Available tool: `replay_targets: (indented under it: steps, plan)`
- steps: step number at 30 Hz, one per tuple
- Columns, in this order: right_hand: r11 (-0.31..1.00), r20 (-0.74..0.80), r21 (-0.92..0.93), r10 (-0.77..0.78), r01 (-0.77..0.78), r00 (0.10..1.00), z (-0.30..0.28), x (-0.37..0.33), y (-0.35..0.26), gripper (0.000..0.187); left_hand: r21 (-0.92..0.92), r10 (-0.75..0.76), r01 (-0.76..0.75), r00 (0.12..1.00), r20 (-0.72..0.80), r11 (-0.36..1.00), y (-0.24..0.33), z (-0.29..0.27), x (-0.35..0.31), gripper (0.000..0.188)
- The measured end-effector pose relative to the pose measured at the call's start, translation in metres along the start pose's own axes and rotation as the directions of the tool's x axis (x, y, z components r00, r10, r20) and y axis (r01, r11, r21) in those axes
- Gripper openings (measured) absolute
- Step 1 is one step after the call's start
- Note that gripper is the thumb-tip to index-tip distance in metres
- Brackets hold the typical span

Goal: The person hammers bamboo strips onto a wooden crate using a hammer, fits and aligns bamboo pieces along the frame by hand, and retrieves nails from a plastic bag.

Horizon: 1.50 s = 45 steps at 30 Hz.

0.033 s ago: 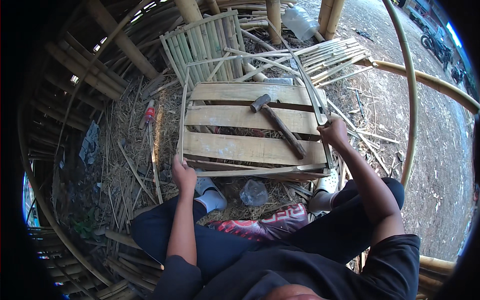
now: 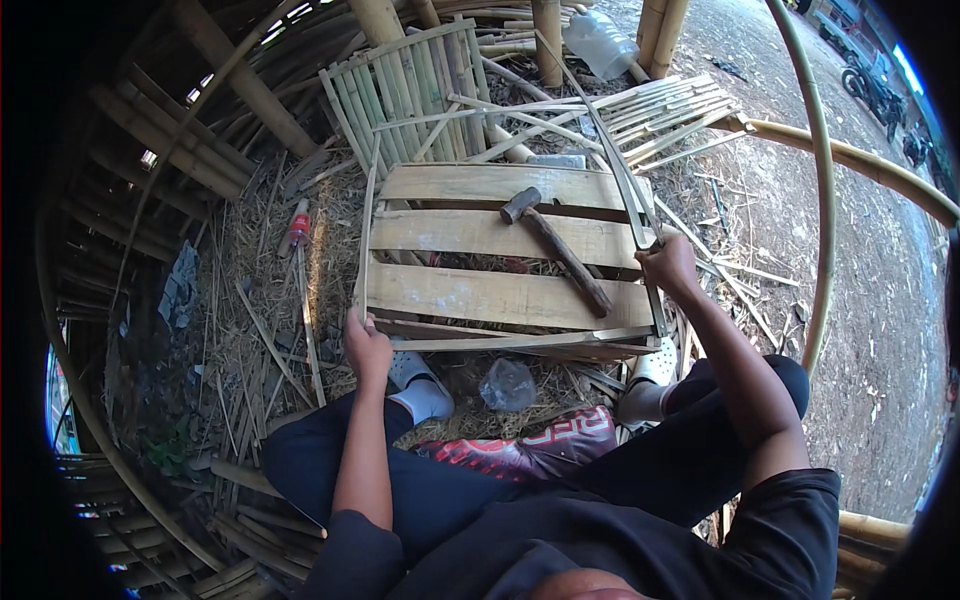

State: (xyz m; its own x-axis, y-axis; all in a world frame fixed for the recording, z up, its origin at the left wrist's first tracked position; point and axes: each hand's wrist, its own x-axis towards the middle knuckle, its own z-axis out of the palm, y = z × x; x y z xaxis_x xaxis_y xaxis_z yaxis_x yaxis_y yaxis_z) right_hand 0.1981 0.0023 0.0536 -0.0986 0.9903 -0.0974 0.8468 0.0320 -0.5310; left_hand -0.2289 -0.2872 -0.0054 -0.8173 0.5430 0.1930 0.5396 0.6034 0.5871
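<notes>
A rectangular frame of thin bamboo strips (image 2: 520, 342) lies around a low wooden slatted crate (image 2: 500, 235) in front of me. At the frame's near left corner, my left hand (image 2: 368, 350) is closed on its side strip. My right hand (image 2: 667, 262) grips the right side, where a long bamboo strip (image 2: 607, 150) runs up and away to the far side. What lies inside my right fist is partly hidden by the fingers. A hammer (image 2: 565, 255) with a dark metal head and wooden handle rests slantwise across the crate's slats, between my hands.
Bamboo slat panels (image 2: 410, 90) stand behind the crate, with another slatted piece (image 2: 670, 115) at far right. A bottle with a red label (image 2: 299, 228) lies left. A clear plastic bag (image 2: 508, 385) sits between my feet. A curved bamboo pole (image 2: 822, 200) rises at right.
</notes>
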Motion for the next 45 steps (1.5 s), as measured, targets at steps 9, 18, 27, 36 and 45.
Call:
replay_targets:
  steps: [9, 18, 27, 36, 45]
  plan:
    - [0.995, 0.138, 0.097, -0.005, -0.009, 0.990, 0.002, -0.013, 0.005, 0.029, -0.014, 0.167, -0.167, 0.984, 0.061, 0.986, 0.003, 0.011, 0.035, 0.034]
    - [0.995, 0.123, -0.026, -0.088, 0.092, 0.989, 0.020, -0.014, 0.019, 0.034, 0.100, 0.347, -0.344, 0.938, -0.010, 0.934, -0.005, 0.030, 0.038, 0.042]
    - [0.956, -0.001, -0.072, -0.285, 0.284, 0.959, 0.002, -0.038, -0.014, 0.046, -0.046, 0.555, -0.553, 0.830, 0.056, 0.832, 0.066, 0.024, -0.013, 0.042]
    - [0.964, 0.320, -0.054, -0.229, 0.259, 0.919, 0.033, -0.050, -0.031, 0.048, -0.275, 0.742, -0.730, 0.450, 0.496, 0.626, 0.100, 0.031, -0.069, 0.048]
    - [0.903, 0.164, -0.062, -0.411, 0.425, 0.897, 0.034, -0.049, -0.071, 0.024, -0.297, 0.740, -0.710, 0.460, 0.490, 0.638, 0.090, 0.039, -0.065, 0.049]
